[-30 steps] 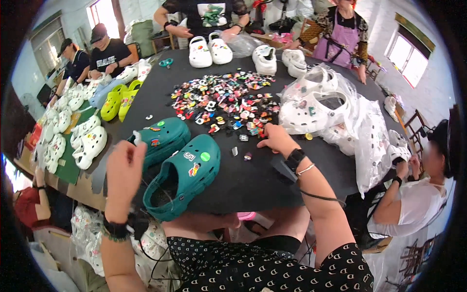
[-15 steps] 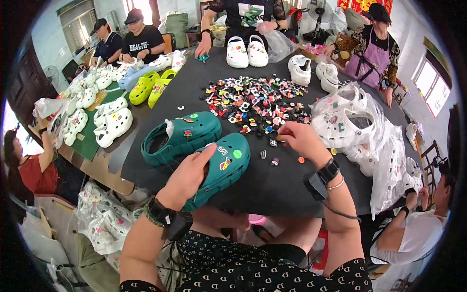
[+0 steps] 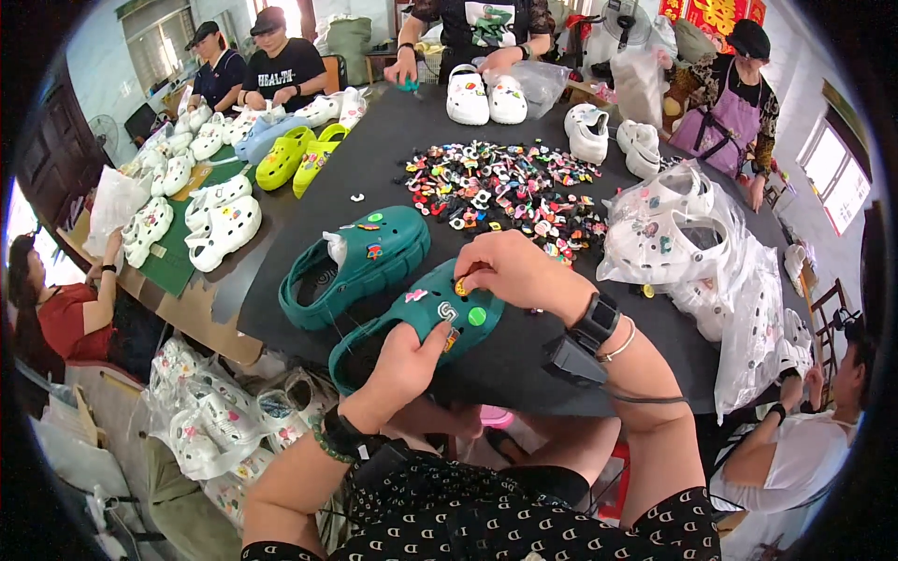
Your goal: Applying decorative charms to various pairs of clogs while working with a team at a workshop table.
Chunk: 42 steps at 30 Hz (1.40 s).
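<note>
My left hand (image 3: 398,366) is closed around the side of a green clog (image 3: 432,288), which it tilts above the black table. On the clog's upper are several charms: a pink one, a white letter-shaped one, a round green one and an orange one partly under my thumb. Between the thumb and finger of my right hand (image 3: 531,279) is a small yellow charm (image 3: 459,286), held against the clog's toe area. Beside it, the other green clog (image 3: 398,245) rests on the table with colourful charms and white stuffing inside.
A heap of mixed shoe charms (image 3: 496,187) covers the table's middle. Bagged white clogs (image 3: 669,243) lie to the right, with white clogs (image 3: 468,98) at the far side. Lime clogs (image 3: 285,157) stand on the left table. Several co-workers surround the tables.
My right hand has moved left from beside the heap to the clog, bringing the yellow charm. My left hand has shifted right and turned the clog. A co-worker at far right has raised a plastic bag.
</note>
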Each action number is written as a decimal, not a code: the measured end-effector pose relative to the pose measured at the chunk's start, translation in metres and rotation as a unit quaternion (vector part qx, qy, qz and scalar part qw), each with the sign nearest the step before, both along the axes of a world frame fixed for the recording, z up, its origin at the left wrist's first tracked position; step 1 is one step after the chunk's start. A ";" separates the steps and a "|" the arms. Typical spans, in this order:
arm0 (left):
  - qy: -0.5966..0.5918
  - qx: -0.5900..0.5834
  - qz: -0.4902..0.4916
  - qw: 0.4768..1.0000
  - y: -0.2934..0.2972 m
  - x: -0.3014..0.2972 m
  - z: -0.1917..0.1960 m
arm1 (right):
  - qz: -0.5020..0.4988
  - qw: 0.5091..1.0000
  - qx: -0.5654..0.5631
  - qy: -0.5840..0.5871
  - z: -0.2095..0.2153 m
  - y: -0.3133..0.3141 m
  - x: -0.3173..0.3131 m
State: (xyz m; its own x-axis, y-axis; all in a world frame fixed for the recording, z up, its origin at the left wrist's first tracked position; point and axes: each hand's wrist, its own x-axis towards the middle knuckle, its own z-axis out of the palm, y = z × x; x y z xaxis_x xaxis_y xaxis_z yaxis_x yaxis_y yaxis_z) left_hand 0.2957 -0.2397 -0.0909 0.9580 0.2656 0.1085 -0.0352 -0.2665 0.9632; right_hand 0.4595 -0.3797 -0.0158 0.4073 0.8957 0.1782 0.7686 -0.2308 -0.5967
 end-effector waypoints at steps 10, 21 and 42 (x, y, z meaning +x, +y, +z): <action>-0.009 0.098 -0.063 0.993 -0.007 -0.006 0.004 | -0.012 0.991 -0.095 -0.097 0.012 0.003 -0.013; -0.119 0.141 -0.057 0.981 -0.021 -0.011 0.001 | -0.036 0.984 -0.173 0.019 0.004 -0.002 -0.008; -0.039 0.146 -0.096 0.984 -0.019 -0.021 -0.013 | 0.022 0.998 -0.012 0.060 -0.010 -0.044 -0.007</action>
State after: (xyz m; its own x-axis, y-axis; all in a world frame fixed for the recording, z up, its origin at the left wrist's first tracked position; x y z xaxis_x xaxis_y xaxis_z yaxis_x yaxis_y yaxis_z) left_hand 0.2744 -0.2588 -0.1039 0.9732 0.0260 0.2284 -0.1831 -0.5133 0.8384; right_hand 0.4526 -0.4237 -0.0255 0.3842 0.9168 0.1094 0.7015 -0.2128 -0.6801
